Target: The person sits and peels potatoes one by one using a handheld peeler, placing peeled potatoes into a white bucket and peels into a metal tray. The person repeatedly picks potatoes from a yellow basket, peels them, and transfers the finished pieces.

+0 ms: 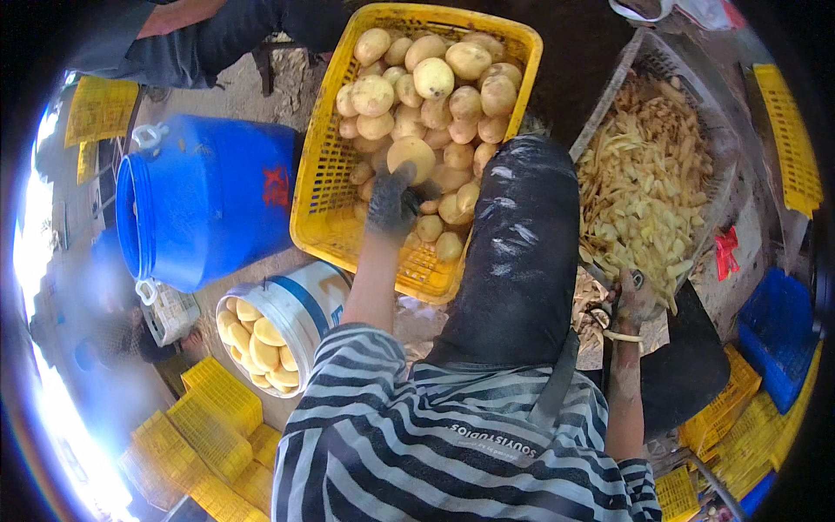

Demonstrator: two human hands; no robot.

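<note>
My left hand [394, 202], in a dark glove, reaches into a yellow plastic crate [313, 209] of unpeeled potatoes. Its fingers are against a large pale potato [411, 158]; whether they grip it is unclear. My right hand [633, 300] is at the right, beside my dark-trousered leg, with a ring-shaped part and a dark tool, partly hidden, at the fingers; I cannot tell the tool's kind. Just beyond that hand, long peelings [646, 189] are heaped in a grey plastic crate [724, 163]. Peeled potatoes [264, 342] fill a white bucket [303, 297] at my left.
A blue plastic barrel [215, 196] lies on its side left of the yellow crate. More yellow crates [209, 424] stand lower left and at the right, near a blue container [776, 339]. A person's arm and dark clothing [176, 46] show at upper left; another person is blurred at far left.
</note>
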